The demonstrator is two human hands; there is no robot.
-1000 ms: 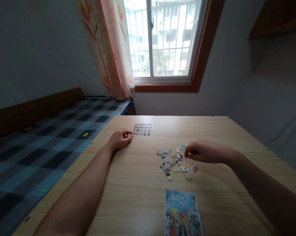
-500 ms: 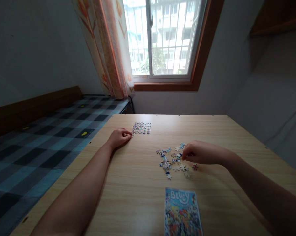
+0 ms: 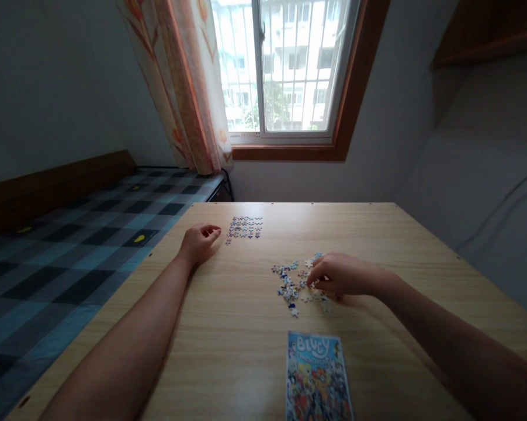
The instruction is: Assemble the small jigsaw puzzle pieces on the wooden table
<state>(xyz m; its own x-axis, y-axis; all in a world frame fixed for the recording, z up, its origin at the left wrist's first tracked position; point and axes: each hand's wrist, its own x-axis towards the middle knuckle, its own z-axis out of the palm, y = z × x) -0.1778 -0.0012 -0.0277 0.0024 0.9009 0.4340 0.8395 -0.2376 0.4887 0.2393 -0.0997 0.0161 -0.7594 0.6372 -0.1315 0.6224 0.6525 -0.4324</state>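
1. Over the loose pieces (image 3: pixel 288 290), near the middle of the table (image 3: pixel 228 333), the right hand (image 3: pixel 342 273) bent down, fingers drawn in toward the thumb; whether they gripped a piece, I could not tell.
2. Those pieces lay in an untidy cluster, partly hidden by that hand.
3. Farther off and to the left, more pieces lay in neat rows (image 3: pixel 246 230), with a lone piece (image 3: pixel 228 241) just on the near side of their left end.
4. Just left of the rows rested the left hand (image 3: pixel 197 242), loosely curled; its fingertips were too small to tell if they held anything.
5. Nearer than the cluster, a card (image 3: pixel 318 377) lay flat, printed side up.
6. The step in hand looked like picking one piece from the cluster.
7. The next move seemed to call for a light pinch that left neighbouring pieces undisturbed.
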